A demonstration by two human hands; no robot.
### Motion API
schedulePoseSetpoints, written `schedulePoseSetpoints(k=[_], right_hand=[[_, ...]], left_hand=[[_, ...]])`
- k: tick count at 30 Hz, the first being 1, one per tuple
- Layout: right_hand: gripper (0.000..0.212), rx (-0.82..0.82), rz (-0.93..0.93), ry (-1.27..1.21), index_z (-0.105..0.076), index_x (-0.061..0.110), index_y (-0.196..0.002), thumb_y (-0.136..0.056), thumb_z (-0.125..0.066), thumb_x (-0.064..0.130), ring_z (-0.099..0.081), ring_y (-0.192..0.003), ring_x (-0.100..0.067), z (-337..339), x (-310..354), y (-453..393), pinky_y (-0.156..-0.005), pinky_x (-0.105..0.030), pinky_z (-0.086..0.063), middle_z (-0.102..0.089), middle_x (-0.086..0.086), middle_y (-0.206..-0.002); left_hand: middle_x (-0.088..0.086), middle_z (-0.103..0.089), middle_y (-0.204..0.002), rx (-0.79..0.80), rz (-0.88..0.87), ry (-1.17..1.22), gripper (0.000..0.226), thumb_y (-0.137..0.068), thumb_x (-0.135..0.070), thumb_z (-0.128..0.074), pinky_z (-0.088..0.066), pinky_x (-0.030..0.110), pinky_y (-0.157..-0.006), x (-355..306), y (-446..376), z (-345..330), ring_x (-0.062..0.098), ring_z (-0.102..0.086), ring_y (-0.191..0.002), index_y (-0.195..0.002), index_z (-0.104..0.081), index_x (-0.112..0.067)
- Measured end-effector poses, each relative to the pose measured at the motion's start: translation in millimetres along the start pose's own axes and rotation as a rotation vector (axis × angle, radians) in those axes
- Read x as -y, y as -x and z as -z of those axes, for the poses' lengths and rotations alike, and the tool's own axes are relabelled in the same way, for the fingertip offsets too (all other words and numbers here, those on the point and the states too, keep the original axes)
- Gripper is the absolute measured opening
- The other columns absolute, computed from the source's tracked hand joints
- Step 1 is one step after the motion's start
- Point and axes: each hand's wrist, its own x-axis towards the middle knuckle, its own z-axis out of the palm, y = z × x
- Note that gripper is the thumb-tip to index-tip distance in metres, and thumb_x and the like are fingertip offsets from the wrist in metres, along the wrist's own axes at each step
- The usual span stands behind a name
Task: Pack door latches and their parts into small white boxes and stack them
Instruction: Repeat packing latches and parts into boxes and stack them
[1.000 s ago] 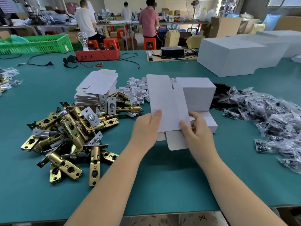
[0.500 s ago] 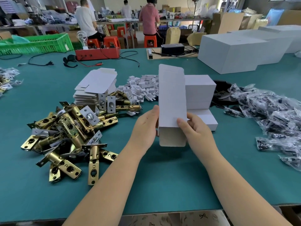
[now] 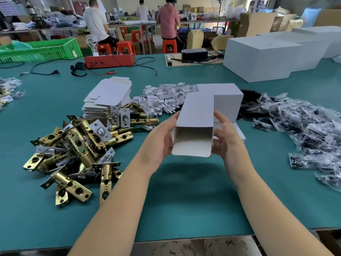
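Note:
A small white box (image 3: 197, 111) is held above the green table (image 3: 184, 200), its open end facing me and its bottom flap hanging down. My left hand (image 3: 162, 139) grips its left side and my right hand (image 3: 225, 137) grips its right side. A pile of brass door latches (image 3: 73, 145) lies to the left. Behind them is a stack of flat white box blanks (image 3: 108, 97). A stack of closed white boxes (image 3: 227, 102) stands just behind the held box. Small white plastic parts (image 3: 162, 97) are heaped at centre back.
Clear bags with black parts (image 3: 304, 126) spread along the right. Large white cartons (image 3: 262, 54) stand at the back right. A red box with cables (image 3: 110, 60) and a green crate (image 3: 40, 50) sit at the back left. People work at far tables.
The flat blank has been opened into a rectangular box and tilted down, so its open end now faces me. Both hands moved to its sides.

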Motion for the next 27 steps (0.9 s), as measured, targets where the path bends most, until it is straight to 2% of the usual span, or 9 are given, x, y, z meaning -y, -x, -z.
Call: schedulePoseSetpoints(k=[3,5,7,10,12,14,19,24,27], right_hand=[[0.064,0.053,0.092,0.102,-0.044,0.035,-0.135,-0.074,-0.056,0.051,-0.06,-0.072,-0.011,-1,1,7,-0.064,-0.022,-0.048,-0.062,0.004,-0.105],[0.071,0.042,0.144,0.176,-0.042,0.034,-0.137,-0.07,-0.056,0.055,-0.06,-0.099,-0.01,-1,3,10,-0.078,-0.02,-0.048,-0.051,0.004,-0.132],[0.073,0.044,0.191,0.206,-0.041,0.033,-0.137,-0.069,-0.056,0.056,-0.051,-0.12,-0.006,1,6,11,-0.093,-0.026,-0.045,-0.037,0.008,-0.147],[0.089,0.115,0.186,0.206,-0.034,0.026,-0.144,-0.067,-0.063,0.061,-0.043,-0.132,-0.013,4,7,12,-0.106,-0.048,-0.037,-0.041,0.007,-0.147],[0.09,0.128,0.159,0.202,-0.032,0.026,-0.145,-0.067,-0.065,0.056,-0.043,-0.133,-0.012,3,6,12,-0.107,-0.048,-0.037,-0.043,0.011,-0.145],[0.087,0.12,0.141,0.186,-0.029,0.031,-0.144,-0.067,-0.066,0.051,-0.043,-0.13,-0.001,5,4,11,-0.104,-0.032,-0.04,-0.042,0.021,-0.144],[0.091,0.197,0.13,0.086,-0.016,0.047,-0.144,-0.071,-0.07,0.041,-0.046,-0.129,-0.007,9,6,7,-0.095,-0.027,-0.043,-0.038,0.019,-0.148],[0.081,0.278,0.085,0.057,-0.033,0.054,-0.136,-0.07,-0.074,0.031,-0.063,-0.105,-0.007,10,4,6,-0.082,-0.017,-0.049,-0.059,0.019,-0.127],[0.076,0.268,0.022,0.102,-0.046,0.054,-0.125,-0.061,-0.08,0.032,-0.065,-0.084,-0.009,10,3,6,-0.078,-0.019,-0.05,-0.071,0.009,-0.1]], left_hand=[[-0.002,-0.069,-0.111,0.038,-0.01,0.058,0.039,-0.096,-0.039,-0.043,-0.052,0.026,-0.062,-8,5,8,0.014,-0.066,-0.091,-0.129,-0.062,-0.03],[-0.005,-0.069,-0.114,0.081,-0.048,0.081,0.037,-0.092,-0.039,-0.054,-0.054,0.024,-0.063,-7,7,14,0.013,-0.066,-0.092,-0.126,-0.064,-0.028],[-0.001,-0.066,-0.124,0.109,-0.047,0.116,0.062,-0.079,-0.046,-0.075,-0.056,0.027,-0.075,-9,9,16,0.017,-0.065,-0.105,-0.133,-0.058,-0.021],[-0.002,-0.067,-0.113,0.155,-0.044,0.072,0.098,-0.059,-0.056,-0.085,-0.055,0.027,-0.066,-12,10,19,0.017,-0.063,-0.086,-0.141,-0.048,-0.017],[0.006,-0.062,-0.111,0.131,-0.039,0.032,0.107,-0.052,-0.056,-0.089,-0.052,0.029,-0.072,-12,9,20,0.022,-0.058,-0.089,-0.142,-0.046,-0.018],[0.009,-0.058,-0.104,0.085,-0.024,-0.001,0.109,-0.048,-0.054,-0.091,-0.045,0.031,-0.08,-12,9,19,0.024,-0.052,-0.091,-0.142,-0.046,-0.022],[0.002,-0.071,-0.106,0.033,-0.031,-0.127,0.082,-0.056,-0.028,-0.082,-0.054,0.028,-0.077,-7,7,16,0.019,-0.067,-0.093,-0.132,-0.052,-0.03],[-0.005,-0.074,-0.102,-0.145,-0.062,-0.322,0.066,-0.052,-0.045,-0.082,-0.055,0.04,-0.085,3,5,10,0.02,-0.07,-0.09,-0.113,-0.058,-0.037],[-0.022,-0.073,-0.09,-0.278,-0.146,-0.529,0.047,-0.06,-0.061,-0.071,-0.054,0.027,-0.074,7,5,8,0.002,-0.069,-0.085,-0.102,-0.058,-0.047]])
